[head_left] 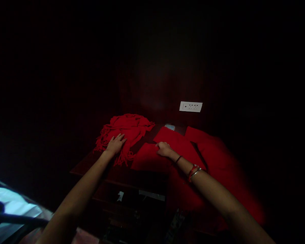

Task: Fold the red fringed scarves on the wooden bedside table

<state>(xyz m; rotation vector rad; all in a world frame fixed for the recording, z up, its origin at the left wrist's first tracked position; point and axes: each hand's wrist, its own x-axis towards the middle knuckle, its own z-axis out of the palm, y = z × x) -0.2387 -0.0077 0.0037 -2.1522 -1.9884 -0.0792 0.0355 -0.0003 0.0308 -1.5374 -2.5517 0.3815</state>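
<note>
A crumpled red scarf [128,123] with fringed ends lies on the left of a dark wooden tabletop [85,162]. My left hand [116,143] rests on its near side, fingers spread, palm down. To the right, my right hand [163,149] has its fingers closed at the edge of a flat red cloth [148,157]. Part of that cloth hangs over the front edge of the tabletop. More red fabric [213,156] lies farther right, fading into shadow. My right wrist wears a dark band and bracelets.
A white socket plate [190,106] is on the dark wall behind. A small pale blue item [169,127] lies at the back of the tabletop. Below are dim shelves with paper strips [151,195]. Bright white fabric [12,206] shows at lower left. Much of the room is dark.
</note>
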